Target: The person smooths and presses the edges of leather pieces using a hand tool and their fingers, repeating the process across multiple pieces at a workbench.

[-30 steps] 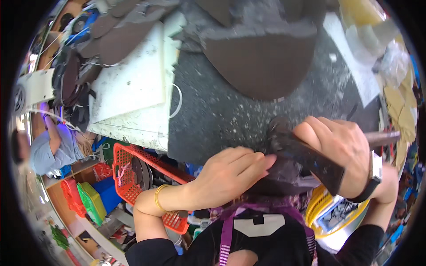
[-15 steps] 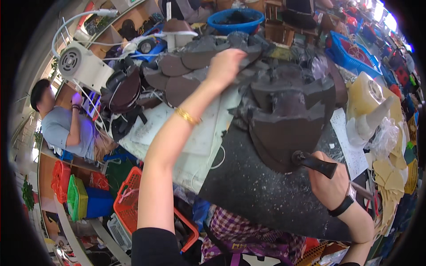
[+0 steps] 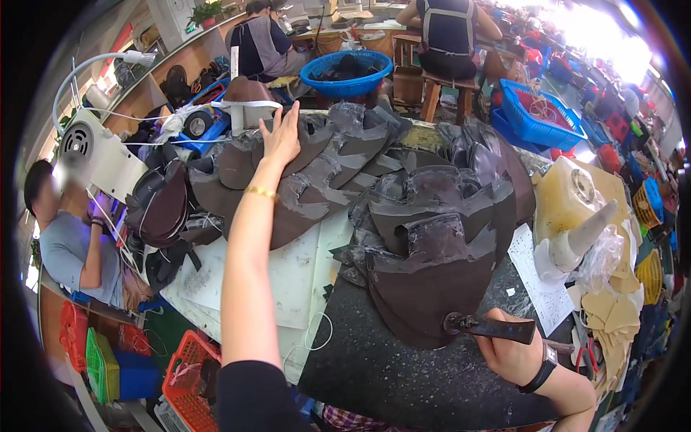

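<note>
My left hand [image 3: 281, 142] is open with fingers spread, over the far end of a row of overlapping dark brown shoe-upper pieces [image 3: 295, 219] at the left of the bench. Whether its palm touches them I cannot tell. My right hand [image 3: 512, 351] is closed around a hammer [image 3: 497, 327]. The hammer's round face rests at the near edge of a thick stack of similar brown pieces [image 3: 425, 288]. That stack lies on a black, speckled work board [image 3: 389, 374]; greyish bands run along the pieces' notched edges.
At the right stand a yellowish plastic container [image 3: 565, 187] and a white cone-shaped nozzle [image 3: 576, 241], beside a written paper sheet [image 3: 536, 277]. A blue basin [image 3: 347, 75] sits at the back. A white lamp-like machine [image 3: 97, 151] stands left, near a seated person [image 3: 75, 245].
My left hand has moved leftward from the middle of the pieces, and its fingers have spread. The view has tilted up, showing more of two seated people. The hammer stays against the stack.
</note>
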The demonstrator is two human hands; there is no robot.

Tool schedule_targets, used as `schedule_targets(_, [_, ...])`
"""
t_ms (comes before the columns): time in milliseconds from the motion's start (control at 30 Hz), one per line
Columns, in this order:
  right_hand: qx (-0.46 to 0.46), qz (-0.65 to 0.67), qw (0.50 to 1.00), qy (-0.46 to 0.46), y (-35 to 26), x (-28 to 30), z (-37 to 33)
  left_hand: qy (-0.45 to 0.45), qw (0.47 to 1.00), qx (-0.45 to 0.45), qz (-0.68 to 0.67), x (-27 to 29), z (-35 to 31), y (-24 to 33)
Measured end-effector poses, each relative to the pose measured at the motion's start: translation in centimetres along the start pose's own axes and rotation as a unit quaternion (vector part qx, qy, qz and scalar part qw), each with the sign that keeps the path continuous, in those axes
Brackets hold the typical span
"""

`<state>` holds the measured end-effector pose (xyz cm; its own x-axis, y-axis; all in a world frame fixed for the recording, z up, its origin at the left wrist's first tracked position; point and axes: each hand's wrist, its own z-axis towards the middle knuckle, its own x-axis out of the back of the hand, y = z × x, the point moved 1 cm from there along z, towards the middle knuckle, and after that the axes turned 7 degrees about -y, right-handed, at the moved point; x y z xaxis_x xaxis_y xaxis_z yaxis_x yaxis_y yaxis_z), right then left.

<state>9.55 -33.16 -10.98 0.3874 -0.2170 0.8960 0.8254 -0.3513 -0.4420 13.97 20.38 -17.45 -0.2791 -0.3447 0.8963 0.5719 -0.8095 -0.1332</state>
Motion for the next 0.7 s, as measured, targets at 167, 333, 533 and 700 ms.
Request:
schedule_targets(167, [0.006, -0.005, 1.000, 0.019, 0.3, -0.7, -0.9, 0.146, 0.963, -0.214, -0.076, 7.3, -7.0, -2.7])
schedule_targets(333, [0.005, -0.036, 0.998, 0.050, 0.6, -1.6, -1.5, 0.069, 0.953, -0.278, -0.103, 26.0, -17.9, 0.6])
schedule_targets(533, [-0.004, -0.045, 0.996, 0.072, 0.1, 0.1, -2.8, -0.255, 0.701, -0.387, -0.542, 32.7, -25.7, 10.7])
schedule_targets(700, [-0.005, 0.035, 0.996, 0.082, -4.3, 2.5, -5.8, -0.578, 0.484, -0.095, -0.650, 24.1, -37.0, 17.8])
